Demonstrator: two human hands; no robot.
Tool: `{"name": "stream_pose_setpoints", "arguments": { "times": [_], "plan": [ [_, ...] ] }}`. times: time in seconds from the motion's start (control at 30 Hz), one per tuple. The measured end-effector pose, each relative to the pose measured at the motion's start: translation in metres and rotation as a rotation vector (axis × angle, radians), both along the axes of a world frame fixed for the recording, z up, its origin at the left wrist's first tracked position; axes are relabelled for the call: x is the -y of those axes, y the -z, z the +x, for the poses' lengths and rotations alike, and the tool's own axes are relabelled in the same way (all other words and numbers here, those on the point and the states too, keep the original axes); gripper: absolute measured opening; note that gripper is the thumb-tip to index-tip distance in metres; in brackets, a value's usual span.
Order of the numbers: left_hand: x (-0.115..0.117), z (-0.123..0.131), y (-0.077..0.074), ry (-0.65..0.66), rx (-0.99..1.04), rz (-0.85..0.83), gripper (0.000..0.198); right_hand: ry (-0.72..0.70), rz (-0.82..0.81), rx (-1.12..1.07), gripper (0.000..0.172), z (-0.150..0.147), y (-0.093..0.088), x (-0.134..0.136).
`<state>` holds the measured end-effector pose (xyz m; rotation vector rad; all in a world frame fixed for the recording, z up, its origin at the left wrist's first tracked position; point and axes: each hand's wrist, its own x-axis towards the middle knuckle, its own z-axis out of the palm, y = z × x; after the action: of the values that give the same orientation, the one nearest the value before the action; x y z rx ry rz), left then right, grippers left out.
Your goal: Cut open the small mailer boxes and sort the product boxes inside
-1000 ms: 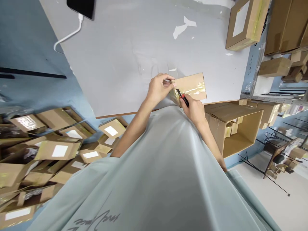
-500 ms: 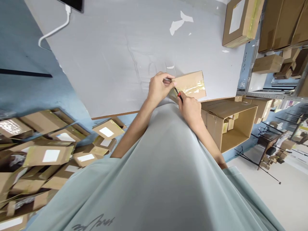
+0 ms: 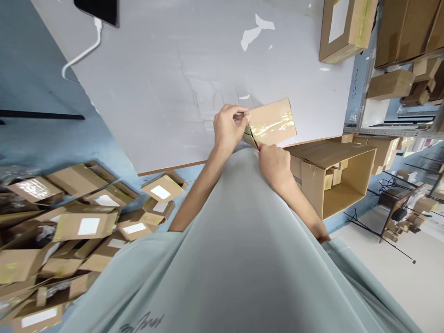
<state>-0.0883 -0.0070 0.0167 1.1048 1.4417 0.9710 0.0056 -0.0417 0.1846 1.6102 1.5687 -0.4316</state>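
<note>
A small taped cardboard box [image 3: 272,122] lies on the grey table [image 3: 180,78] near its front edge. My left hand [image 3: 228,128] is closed, pinching the box's left end. My right hand [image 3: 275,163] is closed round a black and red cutter [image 3: 255,143], whose tip touches the box's near left corner. Most of the cutter is hidden inside my fist.
A phone [image 3: 99,10] on a white cable [image 3: 81,53] lies at the table's far left. Another labelled box [image 3: 342,28] sits at the far right. An open carton [image 3: 333,178] stands right of me. Several labelled parcels [image 3: 86,222] are heaped on the floor, left.
My right hand has drawn back toward me along the box's left end, so less of the cutter shows. The box has tilted slightly. My left hand keeps its pinch.
</note>
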Motion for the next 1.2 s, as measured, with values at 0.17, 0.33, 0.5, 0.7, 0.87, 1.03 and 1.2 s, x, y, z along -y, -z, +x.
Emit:
{"name": "stream_pose_setpoints", "arguments": {
  "times": [0.17, 0.33, 0.5, 0.7, 0.87, 1.03, 1.2],
  "plan": [
    [0.004, -0.001, 0.002, 0.018, -0.046, 0.018, 0.018, 0.021, -0.046, -0.040, 0.039, 0.013, -0.017, 0.011],
    [0.003, -0.001, -0.007, 0.041, -0.167, 0.116, 0.022, 0.082, 0.107, -0.171, 0.045, 0.046, -0.038, 0.007],
    [-0.009, 0.040, -0.034, 0.168, -0.262, 0.297, 0.028, 0.166, 0.337, -0.220, 0.053, 0.106, -0.029, -0.011],
    [-0.016, 0.092, -0.035, 0.366, -0.358, 0.389, 0.041, 0.178, 0.392, -0.268, 0.052, 0.152, -0.013, -0.034],
    [-0.010, 0.094, -0.024, 0.385, -0.425, 0.348, 0.044, 0.155, 0.319, -0.343, 0.051, 0.161, 0.003, -0.053],
    [-0.009, 0.093, -0.023, 0.388, -0.458, 0.336, 0.044, 0.125, 0.227, -0.320, 0.051, 0.157, 0.010, -0.069],
    [-0.010, 0.094, -0.023, 0.374, -0.459, 0.315, 0.040, 0.119, 0.158, -0.200, 0.049, 0.141, 0.002, -0.070]
  ]
}}
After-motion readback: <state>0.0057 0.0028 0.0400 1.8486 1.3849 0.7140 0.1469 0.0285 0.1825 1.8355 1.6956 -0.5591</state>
